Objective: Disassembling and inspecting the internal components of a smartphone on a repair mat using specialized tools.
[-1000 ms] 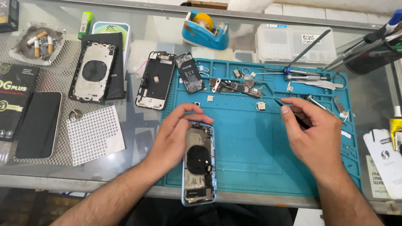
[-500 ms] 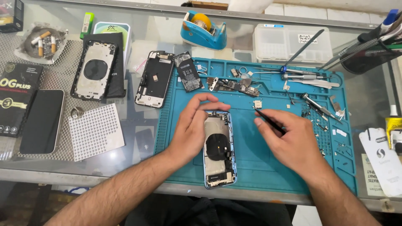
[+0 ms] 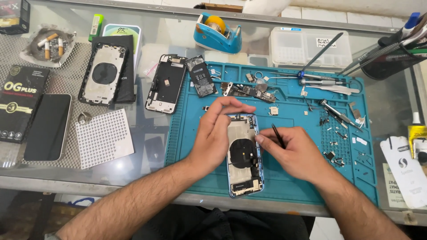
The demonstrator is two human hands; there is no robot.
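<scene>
Blue-rimmed phone housing (image 3: pixel 242 155) gripped by left hand (image 3: pixel 218 133); right hand (image 3: pixel 296 153) pinching black tweezers (image 3: pixel 278 135).

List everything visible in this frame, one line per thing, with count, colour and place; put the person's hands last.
opened phone housing: 1, blue-edged, on the mat, under the hands
work mat: 1, teal, centre of the glass table
tweezers: 1, black, in the right hand
tape dispenser: 1, blue with a yellow roll, behind the mat
parts box: 1, clear, top right
spare housings: 2, dark, left of the mat
battery: 1, black, mat's top left corner
dark phone: 1, black, far left
ashtray: 1, with cigarette butts, top left
left hand: steadies the housing's top
right hand: grips the tweezers
</scene>
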